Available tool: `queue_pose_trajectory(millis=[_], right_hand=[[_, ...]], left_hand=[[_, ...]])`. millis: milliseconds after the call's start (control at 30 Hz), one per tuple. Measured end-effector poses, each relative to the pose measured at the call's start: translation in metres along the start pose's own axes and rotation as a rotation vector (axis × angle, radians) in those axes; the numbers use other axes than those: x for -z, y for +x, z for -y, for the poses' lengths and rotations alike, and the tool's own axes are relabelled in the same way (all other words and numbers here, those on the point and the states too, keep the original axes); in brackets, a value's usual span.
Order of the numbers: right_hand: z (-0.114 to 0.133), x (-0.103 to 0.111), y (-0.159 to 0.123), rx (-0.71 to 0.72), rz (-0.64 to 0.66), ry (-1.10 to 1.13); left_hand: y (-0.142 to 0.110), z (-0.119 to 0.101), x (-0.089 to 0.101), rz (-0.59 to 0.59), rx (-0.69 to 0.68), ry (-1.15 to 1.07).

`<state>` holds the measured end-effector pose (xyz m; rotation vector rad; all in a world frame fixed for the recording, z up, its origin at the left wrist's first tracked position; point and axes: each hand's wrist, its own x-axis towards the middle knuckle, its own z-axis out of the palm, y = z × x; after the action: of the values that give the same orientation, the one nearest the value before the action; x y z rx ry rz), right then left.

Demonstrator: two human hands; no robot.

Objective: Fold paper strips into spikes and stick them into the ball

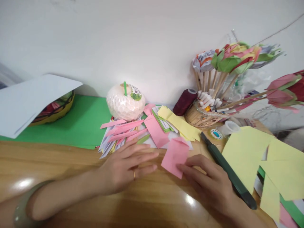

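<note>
In the middle of the view, a small pink paper piece [177, 155] with a folded top edge is pinched by my right hand [209, 180] at its lower right corner. My left hand [125, 164] reaches in from the left with its fingers stretched out, apart from the pink paper and holding nothing. Just beyond the left fingertips lies a pile of narrow folded paper strips [121, 134], mostly pink and white. Another pink sheet [156, 131] lies flat behind the held piece, beside several yellow paper slips [180, 122].
A wrapped coconut [125, 103] stands on a green sheet [87, 123] by the wall. Paper flowers on sticks fill a woven basket [199, 117], with a maroon thread spool [185, 101] alongside. A dark green long tool [228, 171] and yellow sheets [247, 152] lie at right.
</note>
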<state>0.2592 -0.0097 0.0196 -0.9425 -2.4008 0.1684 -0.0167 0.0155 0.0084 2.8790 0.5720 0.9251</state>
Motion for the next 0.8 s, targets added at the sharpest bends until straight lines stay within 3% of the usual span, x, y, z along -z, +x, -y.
queue_pose_trajectory(millis=[100, 200, 367, 700, 800], right_hand=[[0.003, -0.012, 0.001, 0.0, 0.048, -0.152], [0.007, -0.023, 0.006, -0.003, 0.114, -0.12], [0.01, -0.028, 0.007, -0.024, 0.103, -0.038], [0.01, -0.031, 0.012, 0.004, 0.111, 0.0], [0.013, -0.032, 0.013, -0.052, 0.102, 0.066]], left_hand=[[0.003, -0.009, -0.003, 0.059, -0.057, 0.055], [0.002, -0.016, -0.012, 0.151, -0.033, 0.139], [-0.006, -0.015, -0.025, 0.282, -0.002, 0.293], [-0.007, -0.015, -0.027, 0.241, 0.004, 0.3], [-0.005, -0.015, -0.027, 0.234, -0.007, 0.291]])
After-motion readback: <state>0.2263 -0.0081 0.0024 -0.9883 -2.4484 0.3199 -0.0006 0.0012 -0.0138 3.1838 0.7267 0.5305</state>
